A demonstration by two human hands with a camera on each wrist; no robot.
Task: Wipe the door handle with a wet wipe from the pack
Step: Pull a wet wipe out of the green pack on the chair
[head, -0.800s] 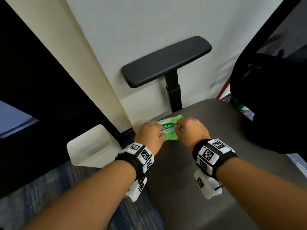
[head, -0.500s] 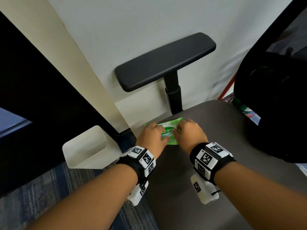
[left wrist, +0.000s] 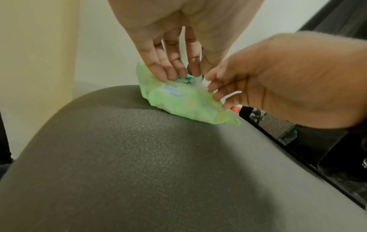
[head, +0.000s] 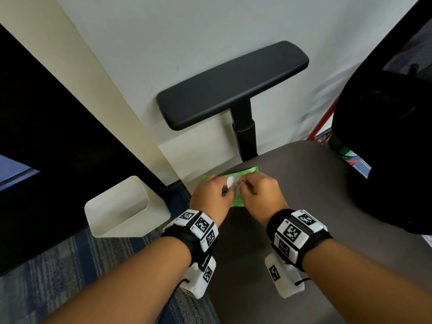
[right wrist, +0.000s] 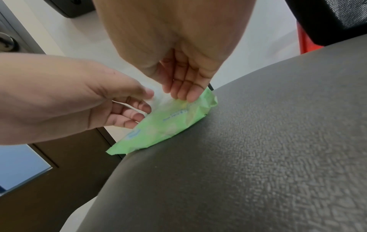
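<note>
A green wet wipe pack (head: 236, 202) lies at the far left edge of the grey chair seat (head: 315, 195), with both hands on it. My left hand (head: 211, 195) pinches the pack's peeled-back label flap (left wrist: 185, 79), whose white underside (head: 230, 183) shows in the head view. My right hand (head: 258, 191) has its fingertips (right wrist: 184, 94) on the pack's top (right wrist: 168, 122) beside the opening; I cannot tell whether it has a wipe. A round metal fitting (right wrist: 5, 43) shows on the dark door at the right wrist view's left edge.
A black armrest (head: 231, 85) stands above the seat against the white wall. A white bin (head: 121, 206) sits on the blue carpet to the left, next to the dark door (head: 46, 136). The black chair back (head: 385, 136) fills the right.
The label flap, flat with its print showing before, is now peeled up toward my left hand, white side showing. Both hands stay on the pack; the view has tilted slightly.
</note>
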